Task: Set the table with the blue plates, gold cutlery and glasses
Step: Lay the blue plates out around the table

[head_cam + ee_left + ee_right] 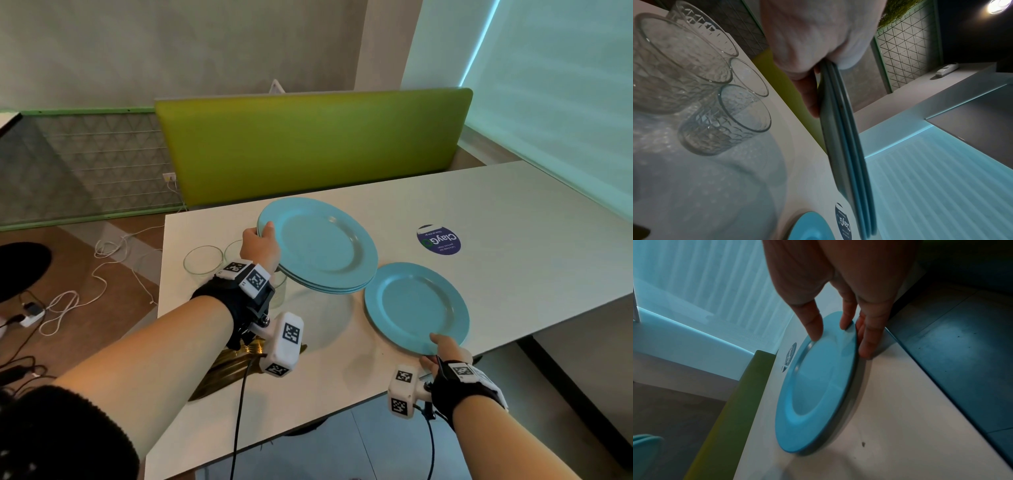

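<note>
Left hand (259, 245) gripping plate stack (320, 246), right hand (445, 354) pinching single plate (416, 305)

Both bare forearms reach forward, wrists strapped in black.
Left hand (261, 247) clamps thumb over fingers; right hand (445, 353) pinches with straightened fingers (815, 324).

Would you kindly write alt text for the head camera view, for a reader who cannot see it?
A person's left hand holds a stack of blue plates above a white table, while the right hand grips the near rim of a single blue plate by the table's near edge. Clear glasses and gold cutlery sit partly hidden behind the left wrist.
</note>
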{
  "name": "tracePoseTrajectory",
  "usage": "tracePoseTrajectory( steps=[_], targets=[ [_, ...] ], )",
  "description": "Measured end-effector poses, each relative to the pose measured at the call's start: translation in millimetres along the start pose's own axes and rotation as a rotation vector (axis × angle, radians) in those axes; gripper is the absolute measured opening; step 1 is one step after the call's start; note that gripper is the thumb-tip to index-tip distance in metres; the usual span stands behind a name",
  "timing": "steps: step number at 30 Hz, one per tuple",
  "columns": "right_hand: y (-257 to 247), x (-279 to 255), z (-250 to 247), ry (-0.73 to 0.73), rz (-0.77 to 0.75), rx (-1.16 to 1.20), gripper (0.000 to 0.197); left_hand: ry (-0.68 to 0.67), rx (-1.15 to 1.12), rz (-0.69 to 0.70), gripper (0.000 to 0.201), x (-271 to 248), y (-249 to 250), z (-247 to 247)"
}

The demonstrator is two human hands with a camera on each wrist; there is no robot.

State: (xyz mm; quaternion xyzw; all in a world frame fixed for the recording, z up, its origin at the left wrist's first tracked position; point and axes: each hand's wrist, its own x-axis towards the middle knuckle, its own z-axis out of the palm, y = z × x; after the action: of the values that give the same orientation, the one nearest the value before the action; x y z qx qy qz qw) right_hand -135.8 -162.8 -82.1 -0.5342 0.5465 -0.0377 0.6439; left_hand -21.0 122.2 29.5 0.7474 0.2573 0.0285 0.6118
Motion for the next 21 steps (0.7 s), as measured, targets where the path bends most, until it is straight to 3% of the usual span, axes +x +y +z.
tracePoseTrajectory(
  steps=[21],
  targets=[
    [17, -18, 2, -0.057, -0.003, -0.006, 0.032, -0.033, -0.062, 0.007, 0.043, -13, 1, -6]
  ],
)
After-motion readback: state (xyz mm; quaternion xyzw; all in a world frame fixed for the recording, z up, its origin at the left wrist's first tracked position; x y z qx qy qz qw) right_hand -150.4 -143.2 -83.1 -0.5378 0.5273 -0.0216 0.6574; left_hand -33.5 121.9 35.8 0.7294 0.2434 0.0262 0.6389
